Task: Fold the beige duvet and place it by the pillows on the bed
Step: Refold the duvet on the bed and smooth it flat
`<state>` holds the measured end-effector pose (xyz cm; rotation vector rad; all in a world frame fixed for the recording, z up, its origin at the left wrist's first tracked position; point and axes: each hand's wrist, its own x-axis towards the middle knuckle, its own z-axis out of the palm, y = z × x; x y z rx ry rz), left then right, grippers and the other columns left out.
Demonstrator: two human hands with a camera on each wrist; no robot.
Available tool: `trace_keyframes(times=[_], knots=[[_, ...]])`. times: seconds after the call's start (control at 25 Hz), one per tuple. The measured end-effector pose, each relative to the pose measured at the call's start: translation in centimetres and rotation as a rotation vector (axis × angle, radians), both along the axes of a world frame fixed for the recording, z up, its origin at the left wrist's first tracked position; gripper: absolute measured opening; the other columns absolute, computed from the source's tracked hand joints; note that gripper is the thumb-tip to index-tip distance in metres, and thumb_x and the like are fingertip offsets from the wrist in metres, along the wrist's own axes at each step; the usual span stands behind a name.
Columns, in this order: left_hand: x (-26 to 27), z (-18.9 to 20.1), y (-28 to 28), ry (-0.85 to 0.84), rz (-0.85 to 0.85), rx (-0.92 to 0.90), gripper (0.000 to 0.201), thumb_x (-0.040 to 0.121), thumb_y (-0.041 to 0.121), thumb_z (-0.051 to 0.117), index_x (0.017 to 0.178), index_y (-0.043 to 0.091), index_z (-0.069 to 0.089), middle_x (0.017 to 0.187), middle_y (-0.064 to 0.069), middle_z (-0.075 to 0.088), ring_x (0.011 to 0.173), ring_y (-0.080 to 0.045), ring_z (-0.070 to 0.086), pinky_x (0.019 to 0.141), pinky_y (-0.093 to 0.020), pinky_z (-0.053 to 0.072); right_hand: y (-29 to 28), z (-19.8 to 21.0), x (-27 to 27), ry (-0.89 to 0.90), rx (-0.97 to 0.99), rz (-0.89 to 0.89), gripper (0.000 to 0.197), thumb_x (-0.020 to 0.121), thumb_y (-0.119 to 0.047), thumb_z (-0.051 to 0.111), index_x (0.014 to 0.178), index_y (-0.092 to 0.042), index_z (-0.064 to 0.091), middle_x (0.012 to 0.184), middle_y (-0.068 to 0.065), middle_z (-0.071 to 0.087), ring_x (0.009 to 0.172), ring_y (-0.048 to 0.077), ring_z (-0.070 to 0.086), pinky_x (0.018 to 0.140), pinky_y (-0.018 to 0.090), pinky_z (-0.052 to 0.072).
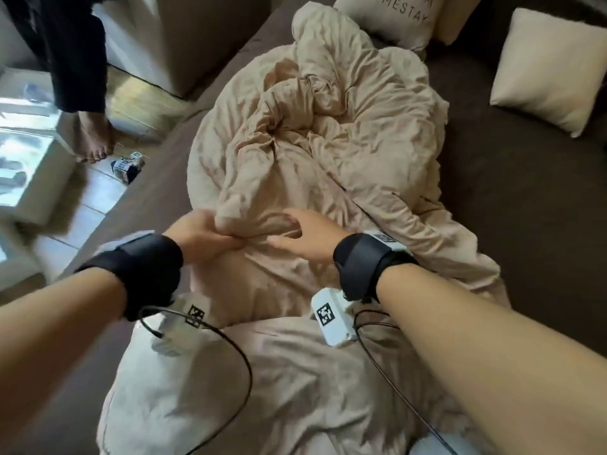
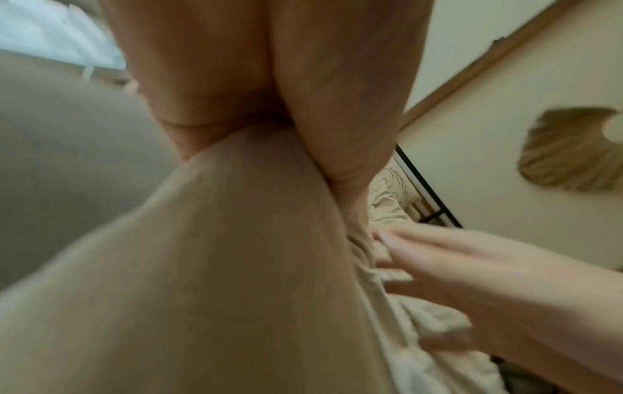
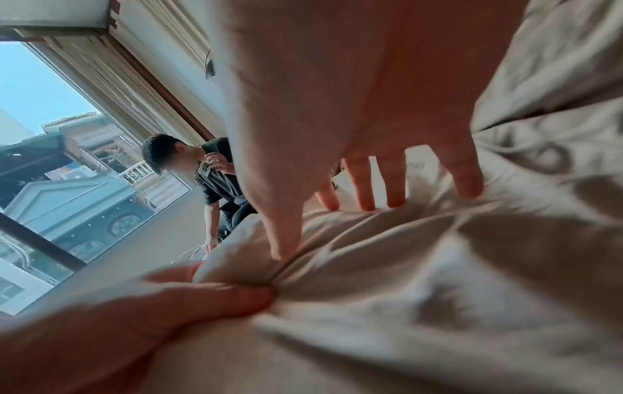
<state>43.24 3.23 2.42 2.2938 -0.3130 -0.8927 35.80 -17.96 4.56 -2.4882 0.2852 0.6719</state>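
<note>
The beige duvet (image 1: pixel 322 152) lies crumpled in a heap down the middle of the brown bed (image 1: pixel 512 178). My left hand (image 1: pixel 210 231) grips a bunched fold of it near the heap's near end; in the left wrist view the duvet (image 2: pixel 236 253) is squeezed between the thumb and fingers of my left hand (image 2: pixel 269 112). My right hand (image 1: pixel 295 234) hovers just right of it, fingers spread and relaxed, tips touching the duvet (image 3: pixel 438 266). In the right wrist view my right hand (image 3: pixel 357 173) holds nothing. Two cream pillows (image 1: pixel 551 70) (image 1: pixel 387 18) sit at the head.
Another person stands barefoot (image 1: pixel 93 133) on the tiled floor left of the bed, also seen bent over by the window (image 3: pixel 209 173). A small dark device (image 1: pixel 126 165) lies on the floor. Cables trail from both wrist cameras over the duvet.
</note>
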Motion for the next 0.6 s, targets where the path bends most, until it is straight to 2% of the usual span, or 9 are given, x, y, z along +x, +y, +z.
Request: trace_keyframes(times=[0.04, 0.12, 0.16, 0.24, 0.32, 0.4, 0.48, 0.52, 0.6], knots=[[1.2, 0.6, 2.1, -0.044, 0.020, 0.057, 0.056, 0.061, 0.056, 0.086, 0.099, 0.018, 0.071, 0.090, -0.004, 0.072, 0.094, -0.026, 0.065, 0.078, -0.030, 0.045, -0.2, 0.5, -0.8, 0.009, -0.022, 0.006, 0.079, 0.089, -0.057, 0.060, 0.152, -0.018, 0.032, 0.153, 0.002, 0.039, 0.134, 0.021, 0.045, 0.102, 0.030, 0.039], [2.5, -0.4, 5.4, -0.154, 0.053, 0.226, 0.095, 0.043, 0.079, 0.081, 0.106, 0.011, 0.061, 0.101, -0.012, 0.069, 0.095, -0.034, 0.064, 0.079, -0.037, 0.048, -0.4, 0.8, -3.1, 0.024, -0.039, 0.005, 0.081, 0.088, -0.056, 0.062, 0.152, -0.019, 0.030, 0.155, 0.004, 0.036, 0.139, 0.023, 0.040, 0.107, 0.033, 0.036], [2.1, -1.3, 6.3, -0.183, 0.083, 0.272, 0.102, 0.044, 0.076, 0.083, 0.112, 0.007, 0.051, 0.110, -0.020, 0.064, 0.101, -0.040, 0.061, 0.083, -0.042, 0.048, -0.6, 0.2, -4.3, 0.035, -0.032, -0.010, 0.081, 0.087, -0.055, 0.063, 0.152, -0.019, 0.030, 0.156, 0.004, 0.035, 0.139, 0.023, 0.040, 0.108, 0.034, 0.037], [0.3, -3.7, 6.4, -0.221, 0.085, 0.340, 0.101, 0.056, 0.061, 0.086, 0.123, 0.006, 0.034, 0.125, -0.029, 0.047, 0.114, -0.049, 0.051, 0.096, -0.051, 0.044, -0.6, -1.4, -7.0, 0.092, -0.023, -0.042, 0.082, 0.086, -0.054, 0.066, 0.152, -0.020, 0.030, 0.154, 0.003, 0.038, 0.137, 0.023, 0.042, 0.108, 0.035, 0.040], [-1.8, -5.1, 6.0, -0.291, -0.038, 0.396, 0.107, 0.064, 0.059, 0.084, 0.140, 0.013, 0.024, 0.132, -0.025, 0.036, 0.121, -0.050, 0.043, 0.102, -0.056, 0.040, -0.7, -3.2, -10.4, 0.136, -0.053, -0.051, 0.081, 0.086, -0.051, 0.067, 0.152, -0.021, 0.031, 0.153, 0.005, 0.038, 0.136, 0.025, 0.042, 0.106, 0.035, 0.040], [-3.6, -4.9, 6.1, -0.455, -0.166, 0.354, 0.114, 0.065, 0.064, 0.078, 0.149, 0.019, 0.017, 0.139, -0.022, 0.032, 0.126, -0.049, 0.038, 0.104, -0.060, 0.038, -1.2, -4.5, -13.7, 0.113, -0.064, -0.110, 0.078, 0.088, -0.051, 0.065, 0.152, -0.023, 0.030, 0.154, 0.005, 0.036, 0.138, 0.025, 0.039, 0.108, 0.035, 0.036], [-6.5, -3.6, 6.0, -0.694, -0.287, 0.282, 0.110, 0.067, 0.075, 0.062, 0.152, 0.018, 0.021, 0.143, -0.023, 0.034, 0.130, -0.050, 0.037, 0.107, -0.062, 0.036, -1.7, -4.6, -17.2, 0.010, -0.044, -0.208, 0.073, 0.089, -0.047, 0.063, 0.151, -0.025, 0.032, 0.155, 0.001, 0.035, 0.140, 0.020, 0.035, 0.112, 0.030, 0.030], [-9.1, -2.4, 5.7, -0.770, -0.364, 0.235, 0.103, 0.071, 0.077, 0.051, 0.150, 0.015, 0.028, 0.140, -0.023, 0.040, 0.128, -0.049, 0.041, 0.107, -0.061, 0.037, -1.9, -4.2, -19.4, -0.049, -0.035, -0.255, 0.071, 0.090, -0.045, 0.064, 0.151, -0.024, 0.034, 0.154, -0.001, 0.035, 0.140, 0.018, 0.034, 0.112, 0.027, 0.028], [-15.8, -0.2, 4.9, -0.838, -0.545, 0.118, 0.088, 0.081, 0.076, 0.043, 0.139, 0.010, 0.048, 0.123, -0.020, 0.054, 0.111, -0.045, 0.054, 0.096, -0.056, 0.046, -2.2, -3.1, -23.9, -0.167, -0.055, -0.314, 0.066, 0.090, -0.043, 0.064, 0.148, -0.023, 0.039, 0.151, -0.001, 0.038, 0.139, 0.016, 0.036, 0.110, 0.024, 0.026]])
